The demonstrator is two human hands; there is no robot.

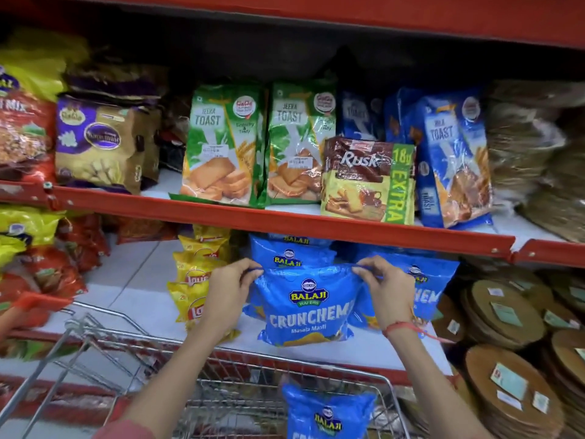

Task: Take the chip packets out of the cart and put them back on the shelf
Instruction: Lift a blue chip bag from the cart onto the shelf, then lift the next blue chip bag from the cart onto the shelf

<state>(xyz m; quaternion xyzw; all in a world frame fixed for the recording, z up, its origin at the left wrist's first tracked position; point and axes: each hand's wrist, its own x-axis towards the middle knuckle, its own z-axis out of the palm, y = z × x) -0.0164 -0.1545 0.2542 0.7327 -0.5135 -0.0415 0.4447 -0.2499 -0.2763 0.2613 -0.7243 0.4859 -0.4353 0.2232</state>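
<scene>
A blue Balaji Crunchem chip packet [305, 307] stands upright on the lower white shelf [136, 299]. My left hand [229, 291] pinches its top left corner and my right hand [387, 288] pinches its top right corner. More blue Balaji packets [289, 253] stand behind it and to its right. Another blue Balaji packet [327, 413] lies in the wire cart [133, 353] below, between my forearms.
Yellow Lay's packets [193, 280] stand just left of the held packet. The red shelf edge [285, 221] above carries toast and rusk packs [368, 180]. Round brown papad stacks [509, 315] fill the right side. Red and yellow snack bags [41, 258] sit far left.
</scene>
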